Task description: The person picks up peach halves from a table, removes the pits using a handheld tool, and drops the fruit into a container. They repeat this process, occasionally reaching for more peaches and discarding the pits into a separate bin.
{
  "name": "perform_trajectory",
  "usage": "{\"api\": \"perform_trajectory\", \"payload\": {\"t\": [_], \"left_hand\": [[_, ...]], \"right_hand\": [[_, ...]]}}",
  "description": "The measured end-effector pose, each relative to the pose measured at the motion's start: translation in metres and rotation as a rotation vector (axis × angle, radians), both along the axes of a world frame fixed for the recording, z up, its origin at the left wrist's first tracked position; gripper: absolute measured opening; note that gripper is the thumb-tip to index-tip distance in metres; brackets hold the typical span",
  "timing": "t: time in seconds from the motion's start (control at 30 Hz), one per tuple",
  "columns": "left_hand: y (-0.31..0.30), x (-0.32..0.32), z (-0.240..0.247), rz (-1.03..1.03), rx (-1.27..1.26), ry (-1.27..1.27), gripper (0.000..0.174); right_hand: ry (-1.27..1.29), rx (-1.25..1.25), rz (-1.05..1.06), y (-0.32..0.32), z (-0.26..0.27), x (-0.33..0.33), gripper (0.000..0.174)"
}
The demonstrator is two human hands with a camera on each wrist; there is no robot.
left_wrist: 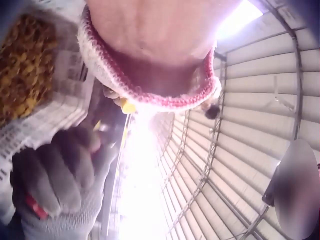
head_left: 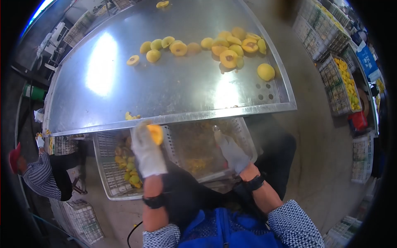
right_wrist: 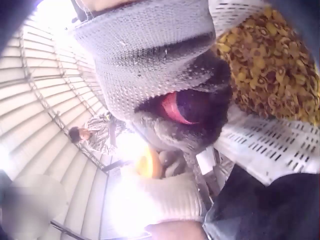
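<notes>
An orange half is at the near edge of the table, pinched in the fingers of the left hand. The right hand, just below that edge, grips a red handle. On the table, fruit is already cut, some halves with their stones not yet out. Under it, the left crate has fruit pieces partway across; the right crate holds yellow-brown scraps.

Metal table: cut yellow fruit across far part, scraps by near edge.
</notes>
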State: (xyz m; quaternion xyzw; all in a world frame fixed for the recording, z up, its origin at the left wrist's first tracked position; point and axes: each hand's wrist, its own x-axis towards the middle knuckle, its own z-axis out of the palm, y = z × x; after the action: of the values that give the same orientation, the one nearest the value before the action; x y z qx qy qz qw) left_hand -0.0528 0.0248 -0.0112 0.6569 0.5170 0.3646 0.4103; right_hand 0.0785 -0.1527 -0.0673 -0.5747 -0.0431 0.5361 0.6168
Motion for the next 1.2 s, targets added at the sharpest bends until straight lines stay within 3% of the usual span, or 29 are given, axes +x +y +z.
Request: {"api": "perform_trajectory", "payload": {"t": [0.03, 0.1, 0.13, 0.2, 0.23, 0.33, 0.4, 0.47, 0.57, 0.67, 0.8, 0.87, 0.93, 1.03, 1.2], "left_hand": [[0.017, -0.020, 0.001, -0.089, 0.309, 0.111, 0.031], [0.063, -0.059, 0.003, 0.095, 0.321, 0.288, 0.026], [0.078, -0.073, 0.015, 0.140, 0.549, 0.651, 0.030], [0.093, -0.078, 0.028, 0.234, 0.691, 0.896, 0.033], [0.090, -0.061, 0.043, 0.118, 0.620, 0.808, 0.033], [0.087, 0.023, 0.061, -0.297, 0.482, 0.502, 0.033], [0.060, 0.104, 0.066, -0.473, 0.430, 0.466, 0.030], [0.062, 0.171, 0.037, -0.711, 0.600, 0.419, 0.038], [0.035, 0.255, 0.017, -0.798, 0.509, 0.580, 0.044], [0.018, 0.289, 0.011, -0.847, 0.420, 0.559, 0.045], [0.012, 0.268, 0.010, -0.774, 0.381, 0.409, 0.043], [0.006, 0.235, 0.028, -0.769, 0.492, 0.309, 0.041], [0.000, 0.194, 0.040, -0.820, 0.432, 0.218, 0.042], [-0.022, 0.140, 0.048, -0.965, 0.357, 0.267, 0.050], [-0.057, 0.093, -0.003, -0.729, 0.019, -0.240, 0.048]], "right_hand": [[0.003, -0.101, -0.085, 0.004, 0.000, 0.001, 0.053], [0.021, -0.050, -0.008, -0.009, -0.005, 0.012, 0.054], [0.034, -0.028, 0.030, -0.019, -0.010, 0.012, 0.054], [-0.167, 0.083, -0.024, -0.026, -0.049, 0.001, 0.056], [-0.314, 0.122, -0.040, -0.027, -0.049, -0.002, 0.056], [-0.407, 0.028, 0.089, -0.030, -0.040, 0.011, 0.055], [-0.397, 0.067, 0.079, -0.030, -0.041, 0.013, 0.053], [-0.363, 0.104, 0.052, -0.031, -0.051, 0.014, 0.049], [-0.026, 0.072, -0.008, -0.037, -0.049, 0.017, 0.040], [-0.070, -0.053, 0.005, -0.041, -0.055, 0.017, 0.036], [-0.238, 0.014, -0.039, -0.047, -0.033, 0.019, 0.034], [-0.433, 0.095, -0.255, -0.043, -0.008, 0.021, 0.032], [-0.440, 0.180, -0.349, -0.040, 0.006, 0.029, 0.030], [-0.276, 0.259, -0.300, -0.033, 0.028, 0.042, 0.026], [-0.180, 0.259, -0.263, -0.017, 0.067, 0.013, 0.025]]}}
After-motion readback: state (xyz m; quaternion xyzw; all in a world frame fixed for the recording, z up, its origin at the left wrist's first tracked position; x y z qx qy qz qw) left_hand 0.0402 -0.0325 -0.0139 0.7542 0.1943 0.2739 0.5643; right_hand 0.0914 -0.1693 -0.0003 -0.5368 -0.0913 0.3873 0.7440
